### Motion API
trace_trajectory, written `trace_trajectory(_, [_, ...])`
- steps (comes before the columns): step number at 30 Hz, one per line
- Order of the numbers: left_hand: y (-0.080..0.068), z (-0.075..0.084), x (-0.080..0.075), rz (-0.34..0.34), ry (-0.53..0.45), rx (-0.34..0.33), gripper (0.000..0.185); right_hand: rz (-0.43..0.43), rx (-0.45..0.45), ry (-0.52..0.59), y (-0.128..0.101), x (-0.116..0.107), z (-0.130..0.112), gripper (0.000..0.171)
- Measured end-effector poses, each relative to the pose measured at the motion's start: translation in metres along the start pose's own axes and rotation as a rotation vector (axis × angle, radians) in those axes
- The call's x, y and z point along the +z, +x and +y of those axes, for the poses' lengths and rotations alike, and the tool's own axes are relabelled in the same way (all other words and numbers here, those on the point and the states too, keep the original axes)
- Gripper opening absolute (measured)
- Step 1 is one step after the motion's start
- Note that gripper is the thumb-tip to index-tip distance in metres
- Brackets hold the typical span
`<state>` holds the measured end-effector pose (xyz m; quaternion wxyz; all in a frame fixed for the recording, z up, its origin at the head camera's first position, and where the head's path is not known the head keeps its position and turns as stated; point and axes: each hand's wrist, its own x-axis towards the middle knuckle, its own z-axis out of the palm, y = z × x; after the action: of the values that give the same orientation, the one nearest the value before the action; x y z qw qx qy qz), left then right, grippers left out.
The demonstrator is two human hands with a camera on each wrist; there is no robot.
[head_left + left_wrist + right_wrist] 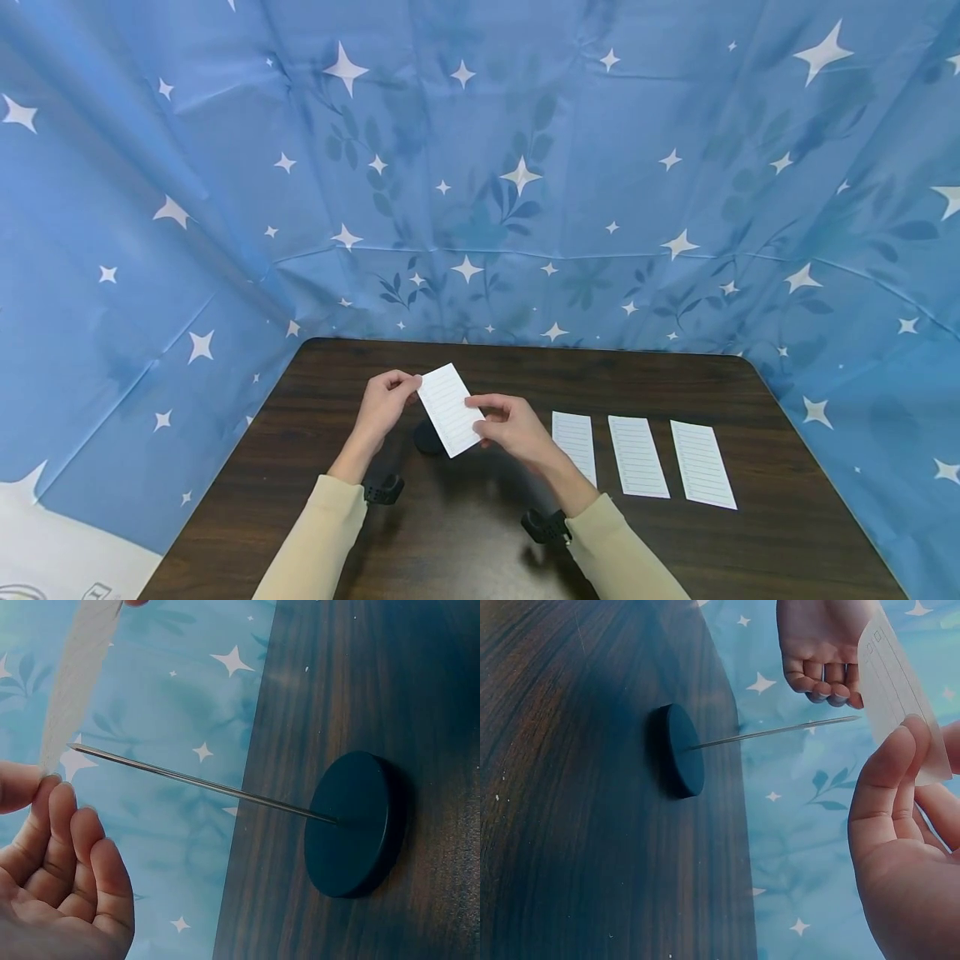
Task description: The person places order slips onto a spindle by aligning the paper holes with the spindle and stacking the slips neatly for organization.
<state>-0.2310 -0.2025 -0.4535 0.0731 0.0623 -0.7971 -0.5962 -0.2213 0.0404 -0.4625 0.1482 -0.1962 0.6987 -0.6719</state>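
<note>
Left hand [382, 407] and right hand [519, 429] pinched slip [447, 408] over spike [202, 782], toward surface [450, 550] far edge; crooked push risked tearing.

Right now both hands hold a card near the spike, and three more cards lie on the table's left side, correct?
Wrong side: the head view shows the three other cards on the right of the table. The left hand and right hand do hold a card near the spike.

ruled slips [448, 410]: 4 | spike stand [349, 829]: 1 | wrist devices [385, 490]: 2 | table [442, 542]: 1
</note>
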Motion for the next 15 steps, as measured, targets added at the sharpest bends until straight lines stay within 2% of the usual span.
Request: trace_trajectory(15, [-0.0005,-0.0068,0.0016,-0.011,0.011,0.0,0.024,-0.016,0.019,0.018,-0.0014,-0.0007,0.0066,0.04])
